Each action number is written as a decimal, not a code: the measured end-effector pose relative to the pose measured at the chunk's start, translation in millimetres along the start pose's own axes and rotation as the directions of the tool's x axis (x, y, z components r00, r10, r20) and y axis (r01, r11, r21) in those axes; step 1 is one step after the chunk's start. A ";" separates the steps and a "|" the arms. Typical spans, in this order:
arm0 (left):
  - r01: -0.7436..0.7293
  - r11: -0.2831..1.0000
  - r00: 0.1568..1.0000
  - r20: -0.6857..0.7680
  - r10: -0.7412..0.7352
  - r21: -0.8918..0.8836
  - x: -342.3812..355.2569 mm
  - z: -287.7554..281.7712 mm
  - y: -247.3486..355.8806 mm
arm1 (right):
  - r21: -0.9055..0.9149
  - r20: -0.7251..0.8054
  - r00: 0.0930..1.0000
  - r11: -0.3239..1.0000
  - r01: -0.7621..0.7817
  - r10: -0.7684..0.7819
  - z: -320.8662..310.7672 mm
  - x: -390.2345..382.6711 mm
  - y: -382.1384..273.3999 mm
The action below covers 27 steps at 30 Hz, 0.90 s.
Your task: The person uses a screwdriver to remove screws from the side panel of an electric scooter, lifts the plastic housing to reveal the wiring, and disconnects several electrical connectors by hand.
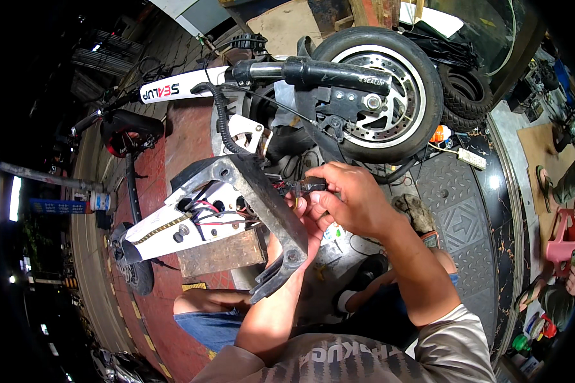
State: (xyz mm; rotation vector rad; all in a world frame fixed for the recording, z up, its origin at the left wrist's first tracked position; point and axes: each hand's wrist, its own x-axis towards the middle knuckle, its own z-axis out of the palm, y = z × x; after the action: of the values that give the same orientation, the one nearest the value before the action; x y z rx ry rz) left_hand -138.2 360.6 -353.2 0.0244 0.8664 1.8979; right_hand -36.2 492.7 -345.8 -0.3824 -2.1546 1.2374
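Both my hands meet beside the open end of an electric scooter's frame, around a small black connector point(314, 184). My right hand point(356, 199) is closed, pinching the connector between thumb and fingers. My left hand point(308, 220) reaches up behind the metal end bracket point(271, 214), its fingertips closed on thin wires point(296, 189) next to the connector. The bracket hides part of that hand. Red and black wires point(214, 214) run through the white frame piece point(166, 233) to the left. A wheel with a brake disc point(430, 96) lies beyond my hands.
A wooden block point(220, 254) sits under the frame piece. The white scooter stem point(182, 86) and a ribbed black cable point(222, 118) extend at the far left. Loose tyres point(463, 92), a power strip point(471, 158) and textured metal plating point(457, 217) are at right.
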 end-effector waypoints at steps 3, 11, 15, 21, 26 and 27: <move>0.038 0.997 0.999 -0.005 -0.038 -0.066 2.5 -13.0 -2.0 | 0.043 -0.003 1.000 0.999 -0.030 0.030 -1.7 4.5 -4.4; 0.029 0.997 0.999 0.037 -0.026 -0.078 1.0 -13.5 -0.7 | -0.028 -0.072 0.997 0.999 0.018 -0.020 2.4 4.2 -4.2; 0.030 0.995 0.999 0.025 -0.028 -0.094 1.6 -11.7 -2.5 | -0.017 -0.083 0.996 0.999 0.033 -0.034 2.9 2.7 -4.3; 0.023 1.000 0.999 0.045 -0.022 -0.012 5.3 -13.7 -4.6 | 0.109 -0.022 0.999 0.994 -0.028 0.031 -1.0 -1.0 -10.2; 0.018 0.999 0.999 0.028 -0.016 -0.039 1.3 2.2 -6.3 | 0.272 0.058 0.997 0.961 -0.058 0.044 -8.4 -5.8 -12.2; 0.024 0.998 0.999 0.026 -0.023 -0.051 1.9 1.7 -5.8 | 0.292 0.055 0.997 0.954 -0.060 0.046 -7.6 -5.7 -11.3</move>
State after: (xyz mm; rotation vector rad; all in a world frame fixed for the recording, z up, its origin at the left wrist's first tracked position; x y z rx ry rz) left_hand -133.9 364.4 -355.9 0.0072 0.7979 1.8930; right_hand -26.3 489.0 -335.4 -0.2875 -1.9685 1.5849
